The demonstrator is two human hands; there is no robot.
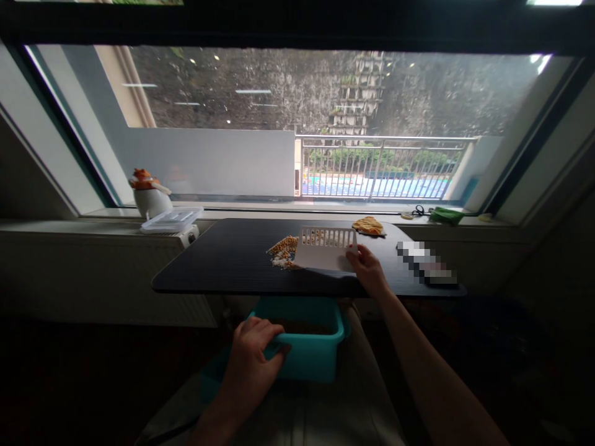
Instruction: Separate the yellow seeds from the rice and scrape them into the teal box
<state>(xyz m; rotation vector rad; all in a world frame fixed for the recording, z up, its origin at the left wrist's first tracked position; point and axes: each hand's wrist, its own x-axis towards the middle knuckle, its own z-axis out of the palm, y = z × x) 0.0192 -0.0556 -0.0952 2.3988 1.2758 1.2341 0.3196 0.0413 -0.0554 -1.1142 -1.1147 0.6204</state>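
My right hand (365, 265) pinches the right edge of a white plastic panel (320, 257) with a row of slots along its top. The panel stands tilted over the dark tabletop (223, 266). At its left edge lies a small pile of grain (284, 251), orange-yellow kernels mixed with white bits; more grain shows through the slots. Below the table's front edge, my left hand (260, 344) is closed round the near left rim of a teal plastic tub (309, 359) at my lap. Something brown covers the tub's inside, too dark to make out.
A folded yellow-orange cloth (369, 226) lies at the table's back right, a blurred-out object (427, 263) at its right end. On the sill are a white figure with an orange top (151, 195), a clear plastic lid (171, 219), black scissors (418, 211) and a green bundle (445, 215).
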